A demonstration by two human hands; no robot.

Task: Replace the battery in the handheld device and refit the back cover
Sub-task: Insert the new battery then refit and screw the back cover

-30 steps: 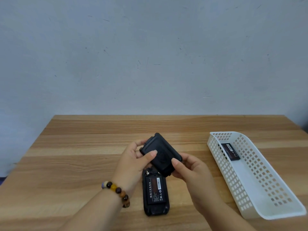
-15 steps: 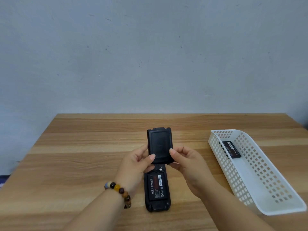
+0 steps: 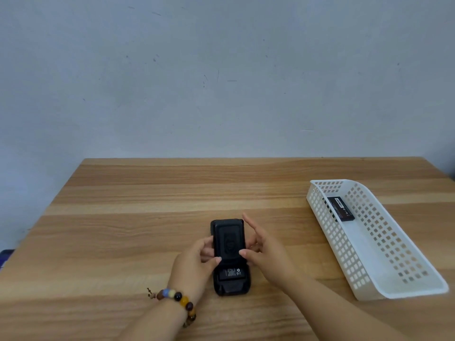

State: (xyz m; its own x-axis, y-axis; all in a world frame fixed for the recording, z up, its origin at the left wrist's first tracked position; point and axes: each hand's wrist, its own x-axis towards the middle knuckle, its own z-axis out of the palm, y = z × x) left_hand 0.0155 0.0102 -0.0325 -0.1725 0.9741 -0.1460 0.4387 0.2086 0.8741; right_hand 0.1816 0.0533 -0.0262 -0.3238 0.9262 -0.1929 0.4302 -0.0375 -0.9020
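Observation:
The black handheld device (image 3: 231, 287) lies face down on the wooden table (image 3: 123, 230). Its back cover (image 3: 229, 238) rests flat over the upper part of the device, and the lower end of the fitted battery (image 3: 232, 272) shows below the cover's edge. My left hand (image 3: 197, 263) grips the cover's left side, thumb on its lower corner. My right hand (image 3: 264, 252) holds the right side with thumb and lower fingers, while the index finger points up, away from the cover. A second black battery (image 3: 341, 209) lies in the white basket (image 3: 384, 286).
The white perforated basket stands on the right part of the table, angled away from me. A beaded bracelet (image 3: 177, 299) is on my left wrist. A grey wall rises behind the table's far edge.
Both hands have lowered the back cover from above the device down onto its upper part. It covers most of the battery that was exposed before.

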